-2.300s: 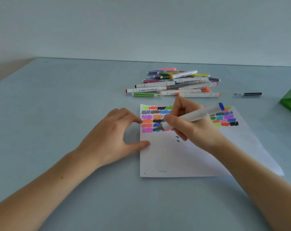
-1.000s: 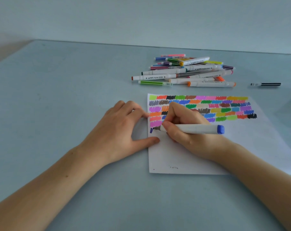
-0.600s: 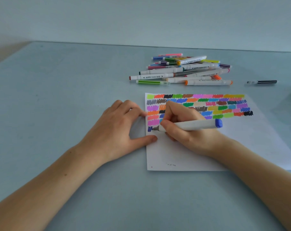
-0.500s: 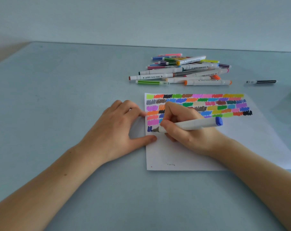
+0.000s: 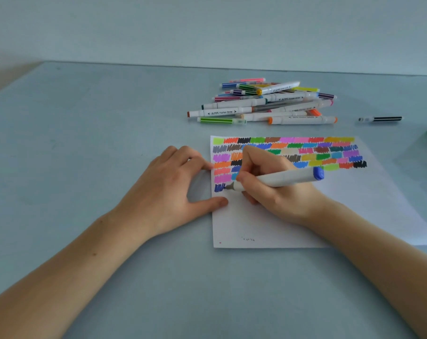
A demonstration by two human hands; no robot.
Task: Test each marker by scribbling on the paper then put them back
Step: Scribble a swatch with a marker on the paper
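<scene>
Blue-capped marker (image 5: 278,179) gripped by right hand (image 5: 276,189); left hand (image 5: 168,189) flat, pressing paper (image 5: 329,206).

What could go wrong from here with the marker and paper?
The marker tip is scribbling near the paper's left edge, so a stroke could run onto the table. The left hand pins only that edge; the far side could shift. The right hand may smear fresh ink.
</scene>
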